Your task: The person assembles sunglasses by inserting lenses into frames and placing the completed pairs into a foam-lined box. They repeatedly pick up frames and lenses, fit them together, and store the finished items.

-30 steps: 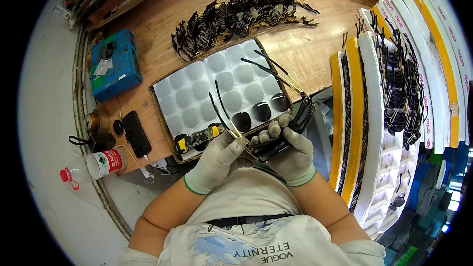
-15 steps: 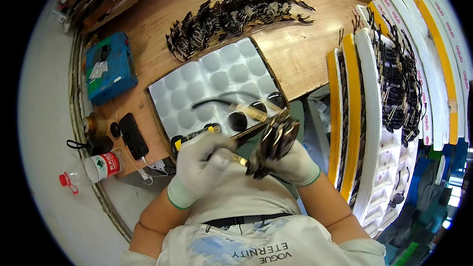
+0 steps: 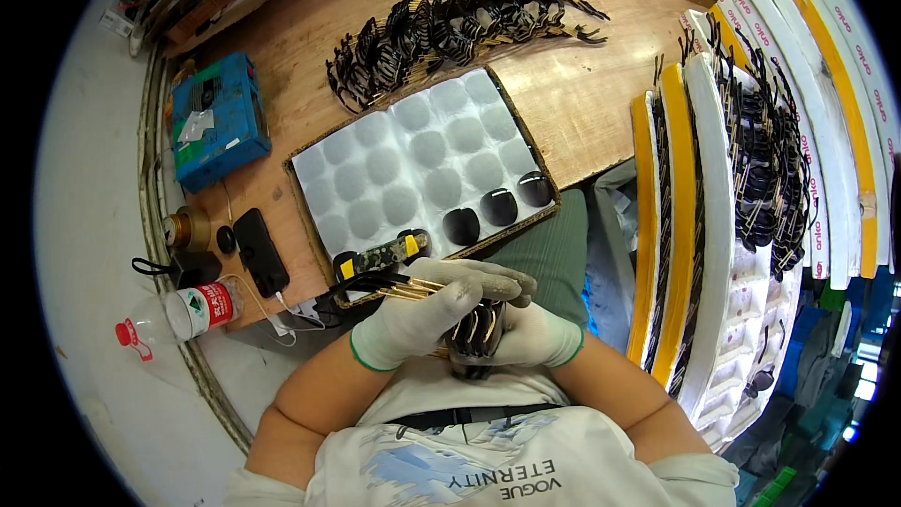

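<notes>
Close to my body, my two gloved hands hold a bundle of dark eyeglass frames with gold metal parts. My left hand is closed over the top of the bundle, its fingers reaching across to the other hand. Black-tipped gold temples stick out to the left from it. My right hand grips the bundle from the right, its fingertips partly hidden. Just beyond lies a tray of round grey pockets. Dark lenses sit along its near edge, beside a patterned strip with yellow ends.
A long row of dark frames lies at the back of the table. To the left are a blue box, a phone and a plastic bottle. White foam trays holding frames stand upright at the right.
My left hand has moved right, onto the bundle, and the right hand's frames have dropped closer to my body. The blurred temple that hung over the tray has gone from there.
</notes>
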Tool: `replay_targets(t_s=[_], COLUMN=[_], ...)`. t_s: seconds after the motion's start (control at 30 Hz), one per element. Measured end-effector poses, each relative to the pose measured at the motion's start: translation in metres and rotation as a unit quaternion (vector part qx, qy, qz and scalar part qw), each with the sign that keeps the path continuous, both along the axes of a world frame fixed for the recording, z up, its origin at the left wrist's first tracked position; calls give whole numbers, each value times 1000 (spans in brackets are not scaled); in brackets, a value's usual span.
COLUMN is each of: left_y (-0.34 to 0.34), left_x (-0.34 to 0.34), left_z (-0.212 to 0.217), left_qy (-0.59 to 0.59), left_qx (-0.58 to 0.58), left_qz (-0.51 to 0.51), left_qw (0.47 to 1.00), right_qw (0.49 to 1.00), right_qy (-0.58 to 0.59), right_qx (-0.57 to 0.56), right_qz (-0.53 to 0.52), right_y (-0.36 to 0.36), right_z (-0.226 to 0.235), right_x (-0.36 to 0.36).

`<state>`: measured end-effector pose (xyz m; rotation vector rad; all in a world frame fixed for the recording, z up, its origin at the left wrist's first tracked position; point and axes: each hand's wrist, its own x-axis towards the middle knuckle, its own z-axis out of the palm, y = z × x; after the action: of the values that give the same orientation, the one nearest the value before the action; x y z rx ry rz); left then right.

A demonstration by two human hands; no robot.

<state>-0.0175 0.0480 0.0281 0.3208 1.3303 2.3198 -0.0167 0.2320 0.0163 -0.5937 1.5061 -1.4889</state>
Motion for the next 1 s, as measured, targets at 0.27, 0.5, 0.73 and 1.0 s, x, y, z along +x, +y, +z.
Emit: replay_targets(t_s=[0.27, 0.5, 0.73, 1.0], left_y=[2, 10, 8, 41], left_x=[0, 4, 10, 1], left_z=[5, 13, -1, 0], left_qy=[9, -16, 36, 46], left_qx=[-61, -76, -77, -45], left_qz=[-3, 18, 86, -1], left_qw=[998, 997, 993, 998], right_qw=[940, 897, 921, 795], right_qy=[-317, -396, -206, 79], right_qx=[-109, -132, -128, -20], right_qz=[-60, -143, -304, -601], right_y=[26, 19, 58, 219], right_z=[-9, 15, 53, 150], right_x=[12, 18, 17, 105])
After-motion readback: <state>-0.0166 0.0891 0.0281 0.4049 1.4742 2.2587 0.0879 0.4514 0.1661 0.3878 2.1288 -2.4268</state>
